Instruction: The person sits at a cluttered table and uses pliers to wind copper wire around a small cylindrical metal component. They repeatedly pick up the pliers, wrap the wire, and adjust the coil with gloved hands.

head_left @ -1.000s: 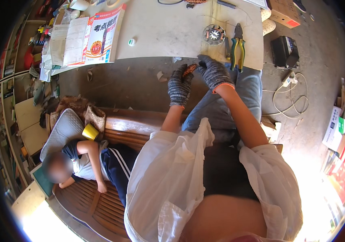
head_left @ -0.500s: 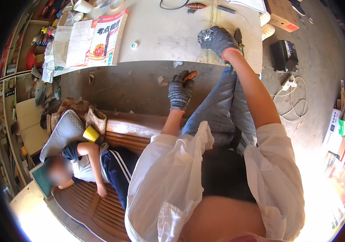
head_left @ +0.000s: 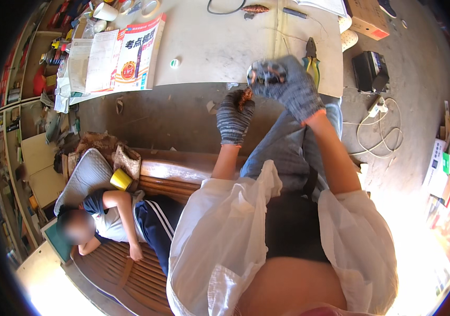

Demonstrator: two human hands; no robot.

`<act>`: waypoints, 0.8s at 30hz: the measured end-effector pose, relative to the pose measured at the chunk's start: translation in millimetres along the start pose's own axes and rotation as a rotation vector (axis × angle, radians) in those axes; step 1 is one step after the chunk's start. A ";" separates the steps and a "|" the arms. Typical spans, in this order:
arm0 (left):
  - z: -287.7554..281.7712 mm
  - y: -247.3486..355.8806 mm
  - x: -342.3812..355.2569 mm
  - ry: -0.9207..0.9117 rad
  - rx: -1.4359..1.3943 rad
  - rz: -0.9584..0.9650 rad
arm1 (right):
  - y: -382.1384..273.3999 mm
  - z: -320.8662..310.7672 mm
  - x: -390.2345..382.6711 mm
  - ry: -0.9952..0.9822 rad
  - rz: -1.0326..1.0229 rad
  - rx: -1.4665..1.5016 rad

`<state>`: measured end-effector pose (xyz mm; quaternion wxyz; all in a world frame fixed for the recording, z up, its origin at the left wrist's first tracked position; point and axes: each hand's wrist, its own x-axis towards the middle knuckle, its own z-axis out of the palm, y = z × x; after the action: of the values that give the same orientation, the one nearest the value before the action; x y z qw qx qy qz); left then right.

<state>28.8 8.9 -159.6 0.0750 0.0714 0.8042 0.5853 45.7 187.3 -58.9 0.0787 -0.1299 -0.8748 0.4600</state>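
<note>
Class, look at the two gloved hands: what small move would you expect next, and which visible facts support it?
Probably the right hand should bring the round metal part down toward the left hand. The part is lifted just above the table edge, gripped in the right glove, while the left glove holds a small bundle of coppery wire lower down, apart from it. The pliers lie untouched on the table.

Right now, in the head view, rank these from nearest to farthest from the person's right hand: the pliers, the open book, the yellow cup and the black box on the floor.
1. The pliers, on the table just right of the right hand.
2. The black box, on the floor further right.
3. The open book, on the table's left part.
4. The yellow cup, low left on the bench.
</note>
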 end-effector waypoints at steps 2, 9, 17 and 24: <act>-2.5 18.9 1.7 0.023 -0.506 -0.110 | 1.7 -4.1 -26.0 -0.096 0.000 0.049; -15.8 49.9 2.6 -0.311 -1.186 -0.547 | 46.6 -8.9 -66.7 -0.098 0.210 1.079; -17.7 107.2 -14.3 -0.656 -0.971 -0.310 | 21.6 -44.6 -59.6 -0.211 0.434 1.156; -16.6 144.8 -7.1 -0.559 0.296 0.426 | -3.1 -62.5 -59.4 -0.116 0.381 0.938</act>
<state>36.2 36.1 -16.4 0.1570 0.4042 0.7956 0.4230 117.9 216.9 -22.1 -0.0052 -0.2120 -0.5377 0.8160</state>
